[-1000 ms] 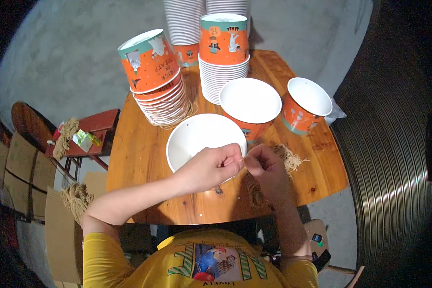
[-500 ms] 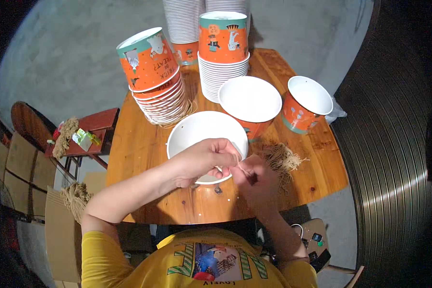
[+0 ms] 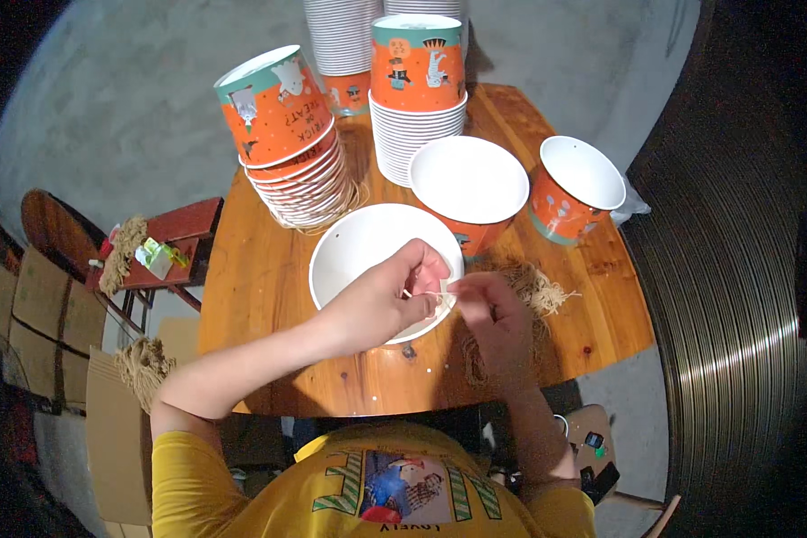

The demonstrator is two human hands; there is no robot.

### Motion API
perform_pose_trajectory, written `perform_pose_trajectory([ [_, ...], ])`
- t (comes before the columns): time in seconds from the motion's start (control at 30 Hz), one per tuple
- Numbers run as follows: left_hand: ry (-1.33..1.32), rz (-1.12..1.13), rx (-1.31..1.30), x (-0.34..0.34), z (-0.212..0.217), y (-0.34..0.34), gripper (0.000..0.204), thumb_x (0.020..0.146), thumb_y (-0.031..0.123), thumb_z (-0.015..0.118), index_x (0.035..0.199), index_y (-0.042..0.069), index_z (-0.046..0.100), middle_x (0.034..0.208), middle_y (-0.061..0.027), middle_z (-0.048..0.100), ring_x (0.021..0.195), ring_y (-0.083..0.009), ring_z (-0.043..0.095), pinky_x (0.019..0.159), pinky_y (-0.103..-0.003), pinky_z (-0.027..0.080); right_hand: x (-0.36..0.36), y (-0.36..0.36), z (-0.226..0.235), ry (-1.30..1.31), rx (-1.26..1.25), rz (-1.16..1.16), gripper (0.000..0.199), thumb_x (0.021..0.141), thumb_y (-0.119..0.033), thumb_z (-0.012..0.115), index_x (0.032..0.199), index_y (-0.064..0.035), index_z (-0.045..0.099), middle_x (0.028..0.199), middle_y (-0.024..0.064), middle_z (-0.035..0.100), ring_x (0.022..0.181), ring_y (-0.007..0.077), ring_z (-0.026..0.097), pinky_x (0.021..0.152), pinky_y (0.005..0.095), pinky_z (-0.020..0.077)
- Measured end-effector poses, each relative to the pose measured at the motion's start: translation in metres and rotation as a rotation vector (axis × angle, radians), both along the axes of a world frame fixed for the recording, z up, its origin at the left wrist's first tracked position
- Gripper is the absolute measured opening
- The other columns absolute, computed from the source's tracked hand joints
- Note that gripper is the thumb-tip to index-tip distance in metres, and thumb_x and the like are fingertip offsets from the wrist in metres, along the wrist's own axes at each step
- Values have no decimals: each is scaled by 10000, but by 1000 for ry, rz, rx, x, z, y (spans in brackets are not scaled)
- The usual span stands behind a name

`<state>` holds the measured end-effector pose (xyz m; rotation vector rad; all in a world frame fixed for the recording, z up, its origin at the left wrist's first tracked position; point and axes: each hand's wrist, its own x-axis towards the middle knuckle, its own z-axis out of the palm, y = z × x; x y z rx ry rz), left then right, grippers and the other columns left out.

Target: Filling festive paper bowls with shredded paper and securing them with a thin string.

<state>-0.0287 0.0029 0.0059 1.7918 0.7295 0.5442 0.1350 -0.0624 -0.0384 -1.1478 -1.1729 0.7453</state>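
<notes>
Over the right side of an open white-lined paper bucket (image 3: 354, 255), my two hands meet at its rim. A thin pale cord (image 3: 432, 294) runs between them. My left hand (image 3: 377, 300) is closed in a pinch on the cord, with its fingers partly inside the bucket's mouth. My right hand (image 3: 502, 327) pinches the same cord just to the right. One small hole shows in the bucket's far left wall. Beside my right hand lies a bundle of tan cords (image 3: 547, 291), partly covered by that hand.
Two orange-and-white buckets, a middle one (image 3: 469, 179) and a right one (image 3: 578, 184), stand open behind. Inverted bucket stacks rise at left (image 3: 282, 112) and centre (image 3: 419, 90). The wooden table (image 3: 592, 332) has a curved near edge. Cord bundles (image 3: 143, 368) hang at the left.
My left hand has turned and its fingers have risen slightly. The right hand has shifted a little to the right, with the cord stretched between both.
</notes>
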Motion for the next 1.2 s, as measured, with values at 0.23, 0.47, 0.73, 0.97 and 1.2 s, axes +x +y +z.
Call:
perform_pose_trajectory([
  [0.23, -2, 24, 118, 3, 1, -9, 284, 858, 3, 552, 1113, 55, 439, 802, -15, 511, 737, -113, 529, 667, -266, 453, 4, -5, 5, -356, -144, 28, 254, 827, -284, 669, 935, -57, 628, 547, 7, 469, 492, 101, 446, 467, 284, 380],
  [0.47, 10, 77, 395, 4, 1, -12, 271, 896, 34, 518, 1150, 75, 430, 823, -83, 537, 722, -220, 579, 645, -331, 468, 1, -5, 21, -284, -250, 52, 259, 839, -271, 652, 938, -32, 639, 660, 57, 605, 578, 120, 560, 559, 279, 461],
  [0.73, 15, 112, 424, 7, 4, -13, 278, 916, 57, 502, 1184, 83, 432, 835, -96, 548, 742, -266, 594, 652, -361, 477, 5, -2, 19, -161, -281, 88, 263, 847, -256, 647, 948, -15, 626, 763, 78, 637, 704, 124, 587, 648, 281, 478],
  [0.97, -16, 47, 505, 8, -1, -10, 302, 894, 29, 512, 1183, 54, 429, 966, -132, 512, 841, -277, 578, 694, -371, 476, 4, -2, 17, -224, -315, 17, 237, 834, -256, 671, 915, -39, 618, 671, 52, 559, 625, 99, 488, 580, 268, 430],
  [1.2, 56, 30, 549, 7, 2, -10, 379, 836, -40, 556, 1191, 37, 447, 940, -92, 453, 858, -195, 532, 768, -313, 480, 6, -2, 12, -247, -169, 10, 174, 822, -200, 658, 878, -47, 597, 669, 37, 527, 608, 95, 470, 563, 260, 412],
])
